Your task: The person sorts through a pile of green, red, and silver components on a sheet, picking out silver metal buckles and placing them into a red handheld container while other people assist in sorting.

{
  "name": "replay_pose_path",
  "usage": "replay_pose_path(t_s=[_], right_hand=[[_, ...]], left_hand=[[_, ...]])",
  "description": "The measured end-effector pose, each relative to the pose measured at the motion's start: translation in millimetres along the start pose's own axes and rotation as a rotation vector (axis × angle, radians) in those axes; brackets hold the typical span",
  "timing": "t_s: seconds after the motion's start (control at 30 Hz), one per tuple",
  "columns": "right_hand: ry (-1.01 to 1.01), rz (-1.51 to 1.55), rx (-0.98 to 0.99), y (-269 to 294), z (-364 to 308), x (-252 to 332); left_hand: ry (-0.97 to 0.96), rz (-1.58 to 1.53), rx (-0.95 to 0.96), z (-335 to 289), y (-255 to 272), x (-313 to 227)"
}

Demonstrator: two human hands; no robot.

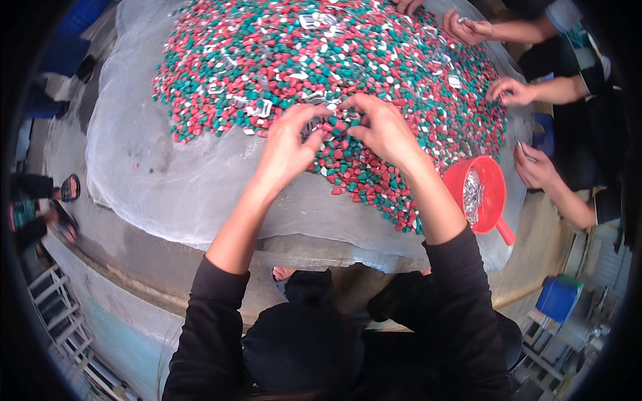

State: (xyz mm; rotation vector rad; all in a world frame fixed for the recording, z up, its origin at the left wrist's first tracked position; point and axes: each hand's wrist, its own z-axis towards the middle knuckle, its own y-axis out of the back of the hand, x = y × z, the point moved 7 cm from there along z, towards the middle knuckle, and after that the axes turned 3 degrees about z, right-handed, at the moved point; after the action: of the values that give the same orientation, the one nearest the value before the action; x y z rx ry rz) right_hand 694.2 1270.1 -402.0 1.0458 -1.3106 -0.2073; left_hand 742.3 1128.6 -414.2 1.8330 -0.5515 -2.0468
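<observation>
Both of my hands reach into a broad heap of small red, green and white pieces (pixel 281 60), many of them cone-shaped. My left hand (pixel 289 144) rests at the heap's near edge, fingers bent and thumb apart from them. Facing it, my right hand (pixel 384 130) curves inward with its index finger and thumb spread. Between the two lie red and green pieces (pixel 336 125), touched by or close to my fingertips. Silvery bits show by the fingertips too; whether a finger touches them is unclear. Neither hand visibly grips a piece.
A red handled scoop (pixel 495 194) with silvery pieces inside stands right of my right forearm. Translucent sheeting (pixel 187 194) covers the table under the heap. Other people's hands (pixel 511 90) work along the right side. Legs and sandalled feet (pixel 69 188) appear at far left.
</observation>
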Motion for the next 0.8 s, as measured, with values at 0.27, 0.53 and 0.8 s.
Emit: replay_pose_path(t_s=[0.27, 0.53, 0.8], right_hand=[[-0.381, 0.842, -0.23, 35, -50, -47], [-0.145, -0.026, -0.365, 39, -43, -25], [-0.173, 1.175, -0.253, 37, -38, -41]], left_hand=[[-0.231, 0.58, -0.092, -15, -11, -24], [0.023, -0.089, -0.2, -5, 25, 20], [0.245, -0.004, -0.238, 26, 18, 39]])
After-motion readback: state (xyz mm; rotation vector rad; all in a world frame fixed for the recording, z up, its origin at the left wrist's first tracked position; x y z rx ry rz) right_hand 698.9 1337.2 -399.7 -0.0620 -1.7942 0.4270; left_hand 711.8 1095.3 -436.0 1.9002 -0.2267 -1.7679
